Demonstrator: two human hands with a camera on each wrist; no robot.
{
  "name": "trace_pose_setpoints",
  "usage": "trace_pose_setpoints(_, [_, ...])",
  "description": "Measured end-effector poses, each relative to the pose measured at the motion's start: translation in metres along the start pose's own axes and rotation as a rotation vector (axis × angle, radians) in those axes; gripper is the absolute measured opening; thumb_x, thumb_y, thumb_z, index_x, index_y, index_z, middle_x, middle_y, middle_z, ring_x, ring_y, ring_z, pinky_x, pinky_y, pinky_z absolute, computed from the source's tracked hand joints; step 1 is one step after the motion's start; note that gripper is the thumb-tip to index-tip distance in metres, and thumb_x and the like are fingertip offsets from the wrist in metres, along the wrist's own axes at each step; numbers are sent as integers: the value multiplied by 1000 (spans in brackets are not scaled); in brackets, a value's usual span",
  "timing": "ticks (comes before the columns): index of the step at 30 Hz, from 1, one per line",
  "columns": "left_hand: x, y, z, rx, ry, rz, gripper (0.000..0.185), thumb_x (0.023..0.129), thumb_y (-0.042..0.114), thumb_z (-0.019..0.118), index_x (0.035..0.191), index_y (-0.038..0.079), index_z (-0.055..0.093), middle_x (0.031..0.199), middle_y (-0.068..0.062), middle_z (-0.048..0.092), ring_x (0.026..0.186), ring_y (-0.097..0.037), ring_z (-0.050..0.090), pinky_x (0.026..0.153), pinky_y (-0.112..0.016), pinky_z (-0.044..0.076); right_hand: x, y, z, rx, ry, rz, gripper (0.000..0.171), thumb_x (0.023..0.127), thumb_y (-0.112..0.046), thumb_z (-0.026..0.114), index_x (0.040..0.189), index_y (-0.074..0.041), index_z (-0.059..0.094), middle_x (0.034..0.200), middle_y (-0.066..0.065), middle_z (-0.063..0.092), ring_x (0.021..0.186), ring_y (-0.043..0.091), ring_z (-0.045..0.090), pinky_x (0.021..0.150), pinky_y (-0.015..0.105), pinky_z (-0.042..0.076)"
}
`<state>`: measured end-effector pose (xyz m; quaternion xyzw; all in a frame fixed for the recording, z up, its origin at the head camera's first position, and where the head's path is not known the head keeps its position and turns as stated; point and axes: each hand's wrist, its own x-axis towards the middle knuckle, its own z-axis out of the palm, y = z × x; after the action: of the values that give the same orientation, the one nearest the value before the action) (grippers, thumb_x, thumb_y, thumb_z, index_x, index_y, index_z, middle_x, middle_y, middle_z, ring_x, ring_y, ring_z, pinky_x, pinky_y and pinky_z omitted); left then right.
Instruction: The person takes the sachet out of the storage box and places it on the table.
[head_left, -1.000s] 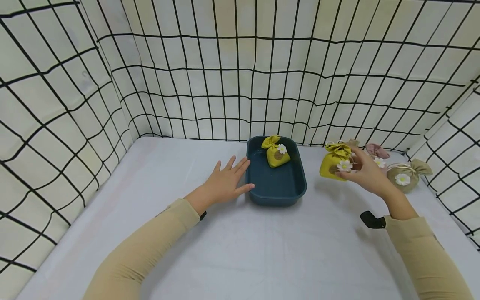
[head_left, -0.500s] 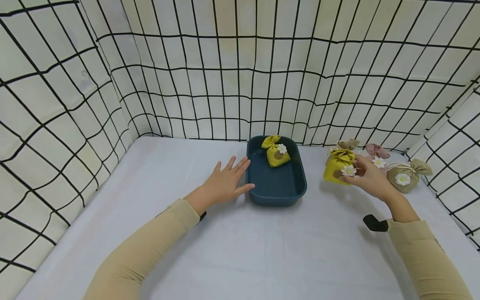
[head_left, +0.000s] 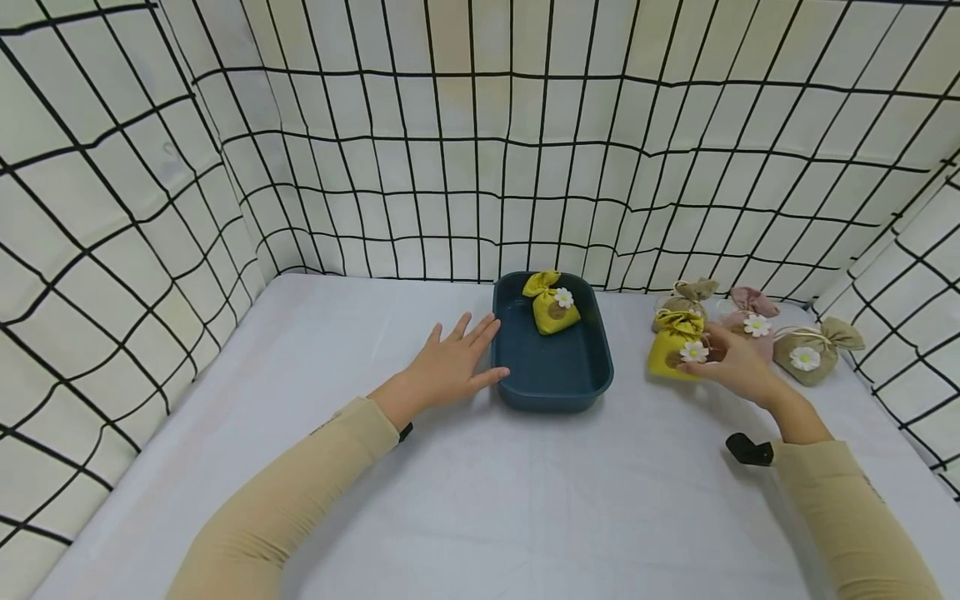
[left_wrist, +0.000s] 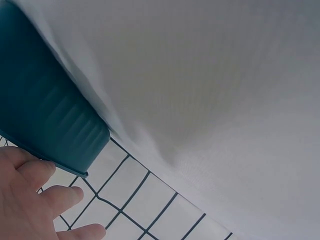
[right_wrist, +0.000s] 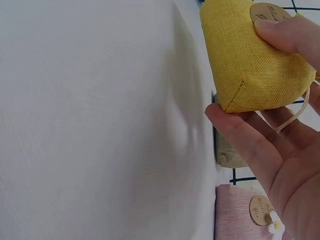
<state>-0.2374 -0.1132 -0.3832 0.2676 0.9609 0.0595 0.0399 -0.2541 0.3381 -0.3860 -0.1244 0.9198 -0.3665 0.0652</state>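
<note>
My right hand [head_left: 738, 362] grips a yellow drawstring pouch [head_left: 667, 354] with a white daisy and a round brown tag. In the right wrist view the thumb lies on the tag of the pouch [right_wrist: 250, 60] and the fingers are behind and under it. A blue-green tub [head_left: 555, 379] stands mid-table, with another yellow pouch [head_left: 557, 315] lying inside toward its back. My left hand [head_left: 448, 368] is spread with straight fingers, its tips at the tub's left rim. In the left wrist view those fingers [left_wrist: 37, 172] touch the edge of the tub [left_wrist: 45, 95].
Behind and right of the held pouch stand a beige pouch [head_left: 693, 292], a pink pouch [head_left: 753, 312] and a tan pouch [head_left: 806, 354]. Black wire grid [head_left: 450, 198] with pale backing rises around the white-covered table [head_left: 525, 500].
My right hand first shifted slightly right, then lowered the held yellow pouch toward the table, uncovering more of the beige pouch behind. The left hand and tub have stayed put.
</note>
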Motion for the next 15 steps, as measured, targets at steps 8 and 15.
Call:
trace_pose_setpoints(8, [0, -1, 2, 2, 1, -6, 85, 105, 65, 37, 166, 12, 11, 171, -5, 10, 156, -37, 7, 118, -69, 12, 4, 1, 5, 32, -25, 6, 87, 97, -25, 74, 157, 12, 23, 144, 36, 45, 127, 49, 52, 97, 39, 51])
trace_pose_setpoints(15, [1, -1, 2, 2, 7, -7, 85, 105, 65, 37, 166, 12, 12, 172, -5, 10, 156, -37, 7, 118, -69, 12, 7, 4, 6, 29, -34, 6, 88, 97, -26, 74, 157, 13, 22, 146, 37, 43, 129, 51, 50, 101, 53, 47])
